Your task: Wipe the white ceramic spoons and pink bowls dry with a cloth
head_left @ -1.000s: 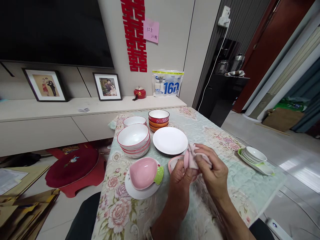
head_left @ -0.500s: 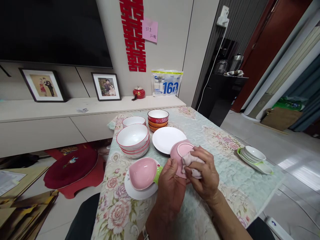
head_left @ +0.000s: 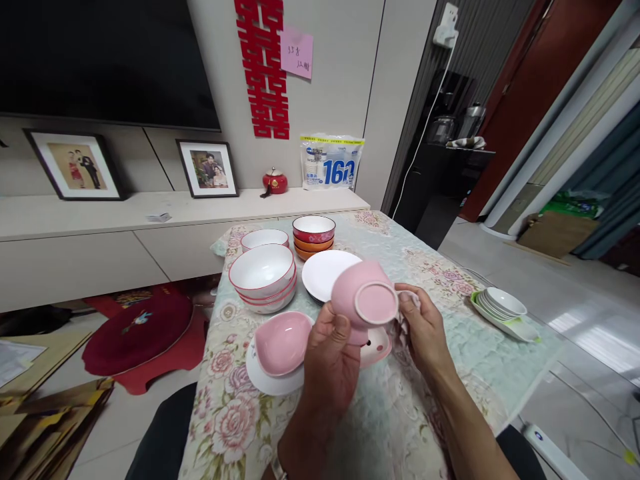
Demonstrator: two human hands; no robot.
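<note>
My left hand grips a small pink bowl by its lower left side. The bowl is tilted so that its round foot ring faces me. A light, crumpled cloth is pinched in my right hand, close against the bowl's right edge. Beneath the bowl, a pale pink dish with dark and pink spots is partly covered. Left of my hands, a pink pointed dish lies on a white plate. Just behind the held bowl is a round white plate.
Red-rimmed white bowls are stacked at the left, with red and orange bowls behind. Small white dishes rest on a green-edged tray at the right edge of the flowered tablecloth. A plastic pack stands on the cabinet.
The bowl has turned so its foot faces me more fully. My right hand with the cloth has moved from the bowl's base to its right edge.
</note>
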